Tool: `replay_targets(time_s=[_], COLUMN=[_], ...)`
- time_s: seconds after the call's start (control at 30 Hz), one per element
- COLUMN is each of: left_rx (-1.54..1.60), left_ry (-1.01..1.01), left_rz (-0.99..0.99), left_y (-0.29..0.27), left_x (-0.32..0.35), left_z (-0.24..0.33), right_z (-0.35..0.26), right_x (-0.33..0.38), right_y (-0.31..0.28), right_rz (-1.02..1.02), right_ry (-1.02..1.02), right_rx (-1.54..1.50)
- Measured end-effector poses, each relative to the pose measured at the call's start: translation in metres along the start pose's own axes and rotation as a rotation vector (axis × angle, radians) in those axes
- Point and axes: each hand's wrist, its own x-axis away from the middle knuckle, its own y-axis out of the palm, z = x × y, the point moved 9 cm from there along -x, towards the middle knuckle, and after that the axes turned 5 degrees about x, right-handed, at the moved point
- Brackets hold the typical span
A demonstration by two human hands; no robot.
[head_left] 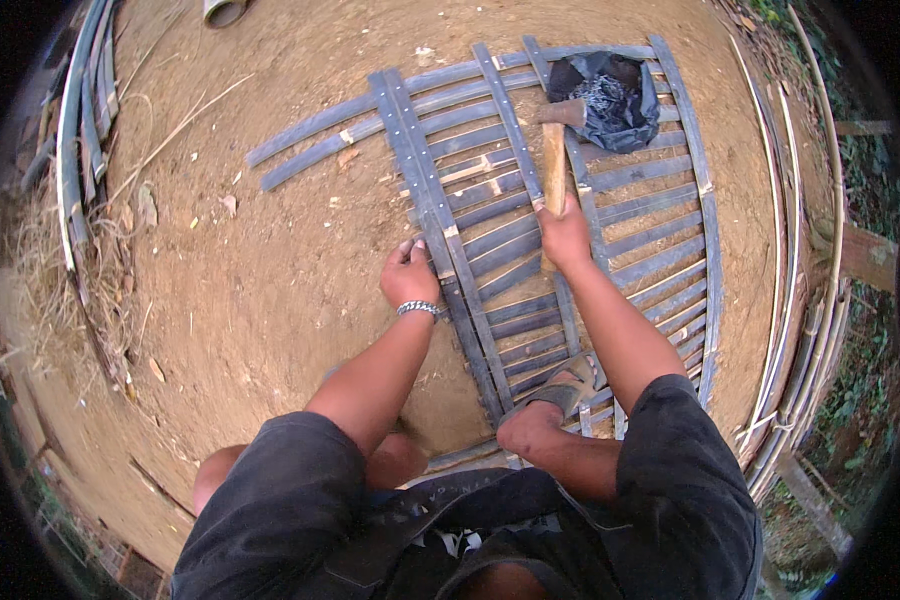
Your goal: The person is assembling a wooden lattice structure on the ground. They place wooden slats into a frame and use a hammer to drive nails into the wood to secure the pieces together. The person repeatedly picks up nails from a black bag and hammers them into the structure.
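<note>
A bamboo slat panel (490, 220) lies on the ground, its dark strips crossed by longer strips dotted with nail heads. My right hand (567, 235) is closed round the wooden handle of a hatchet (555, 165), holding it over the panel with its metal head pointing away from me. My left hand (408, 274), with a chain bracelet at the wrist, is beside the panel's left edge strips. Its fingers are curled together, and whatever they pinch is too small to make out. An open black plastic bag (620, 125) holding a heap of nails (602, 97) rests on the panel's far right part.
My sandalled foot (570, 388) stands on the near part of the panel. Two loose-ended strips (310, 130) stick out at its far left. Split bamboo (75, 140) lies at the left, long poles (805, 370) at the right. A bamboo tube (225, 12) is at the far edge.
</note>
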Motion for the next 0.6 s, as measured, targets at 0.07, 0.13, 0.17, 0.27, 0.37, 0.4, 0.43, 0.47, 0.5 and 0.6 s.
replay_targets(time_s=[0.07,0.13,0.17,0.27,0.37,0.4,0.43,0.47,0.5,0.6], left_rx=[0.047,0.020,0.062,0.026,-0.050,-0.004,0.040,0.089,0.082,0.036], left_ry=[-0.003,0.026,0.041,0.135,0.655,0.768,0.866,0.974,1.019,1.281], left_rz=[-0.004,-0.011,0.006,0.088,-0.036,-0.158,-0.240,-0.314,-0.425,-0.499], left_y=[0.002,-0.001,-0.003,-0.009,0.018,0.041,0.066,0.092,0.123,0.197], left_x=[0.001,0.001,0.002,0.014,0.036,0.041,0.048,0.055,0.059,0.074], left_z=[-0.002,0.000,0.003,0.022,0.094,0.117,0.140,0.166,0.188,0.255], right_z=[-0.003,-0.009,-0.010,0.000,0.025,0.033,0.045,0.047,0.051,0.059], right_x=[0.003,0.008,0.010,0.008,-0.005,-0.011,-0.015,-0.018,-0.020,-0.023], right_y=[-0.006,-0.018,-0.026,-0.048,-0.058,-0.060,-0.062,-0.063,-0.057,-0.047], right_rz=[-0.007,0.032,0.037,0.038,0.032,0.044,0.059,0.084,0.111,0.179], right_ry=[-0.022,-0.100,-0.131,-0.131,-0.014,0.018,0.101,0.095,0.137,0.218], right_rx=[0.036,-0.017,0.008,-0.087,-0.460,-0.528,-0.596,-0.682,-0.772,-0.935])
